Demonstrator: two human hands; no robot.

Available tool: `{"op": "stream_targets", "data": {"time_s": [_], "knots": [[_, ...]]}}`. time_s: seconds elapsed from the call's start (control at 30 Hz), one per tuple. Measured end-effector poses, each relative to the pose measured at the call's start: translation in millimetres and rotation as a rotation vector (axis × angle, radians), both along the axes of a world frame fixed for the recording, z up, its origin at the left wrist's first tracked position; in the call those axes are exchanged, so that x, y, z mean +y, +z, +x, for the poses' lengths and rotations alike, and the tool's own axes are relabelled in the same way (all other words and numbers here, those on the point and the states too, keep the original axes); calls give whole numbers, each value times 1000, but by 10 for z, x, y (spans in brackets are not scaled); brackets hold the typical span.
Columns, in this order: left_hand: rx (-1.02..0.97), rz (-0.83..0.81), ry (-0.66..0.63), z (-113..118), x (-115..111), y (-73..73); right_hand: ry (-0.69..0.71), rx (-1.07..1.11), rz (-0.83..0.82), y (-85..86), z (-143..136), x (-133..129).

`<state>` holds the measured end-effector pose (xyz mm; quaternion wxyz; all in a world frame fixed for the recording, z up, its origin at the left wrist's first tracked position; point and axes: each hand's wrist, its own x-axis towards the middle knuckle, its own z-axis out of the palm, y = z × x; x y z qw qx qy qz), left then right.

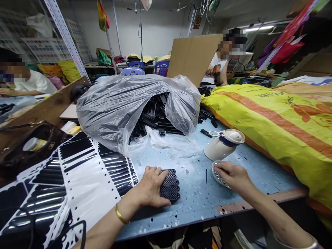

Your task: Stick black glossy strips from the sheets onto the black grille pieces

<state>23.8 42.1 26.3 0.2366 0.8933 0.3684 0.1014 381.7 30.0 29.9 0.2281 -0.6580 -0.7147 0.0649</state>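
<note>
My left hand (151, 186) is wrapped round a small block of black perforated pieces (169, 185) lying side by side on the blue tabletop (192, 204). The fingers of my right hand (230, 176) are pressed together over a small round dish (218, 178) of tiny shiny parts; what they pinch, if anything, is too small to make out. A thin dark stick (206, 175) lies between the block and the dish. Just behind the dish stands a white lidded mug (221, 147).
A clear plastic bag (111, 107) of black parts (155, 117) fills the back centre. Sheets of black strips (88, 176) cover the left, beside a brown handbag (49, 136). A yellow sack (272, 117) lies at right. Two people sit farther back, near a cardboard sheet (192, 57).
</note>
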Motion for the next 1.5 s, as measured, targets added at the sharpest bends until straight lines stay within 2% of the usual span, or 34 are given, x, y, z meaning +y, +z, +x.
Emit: {"op": "stream_targets", "data": {"time_s": [0.1,0.17,0.27,0.33,0.4,0.47,0.57,0.73,0.97,1.03,1.17,1.23,1.4,1.5], "knots": [[-51,-18,20,-39,4,-40,181,112,-74,73,-609,3],[-169,-55,101,-106,-23,-97,300,157,-92,59,-1016,13],[-556,-159,428,-239,-119,-249,442,142,-76,-24,-1494,40],[-857,-287,678,-294,-198,-377,501,80,-61,-83,-1696,56],[-1086,-428,824,-290,-264,-493,551,8,-63,-123,-1812,68],[-1231,-512,871,-231,-303,-573,580,-46,-85,-144,-1864,77],[-1319,-524,888,-113,-319,-616,563,-69,-134,-157,-1870,90],[-1295,-505,903,-43,-311,-612,523,2,-156,-188,-1817,109],[-1253,-469,928,-25,-299,-626,555,231,10,-200,-1658,140],[-1249,-465,932,-14,-305,-617,473,354,12,-218,-1569,164],[-1223,-449,934,-17,-323,-589,274,557,-142,-297,-1462,179],[-1205,-449,933,-35,-326,-589,289,504,-125,-320,-1486,153],[-1227,-479,917,-81,-326,-645,446,290,-6,-268,-1579,75],[-1241,-475,907,-65,-343,-642,428,299,67,-270,-1481,101]]}}
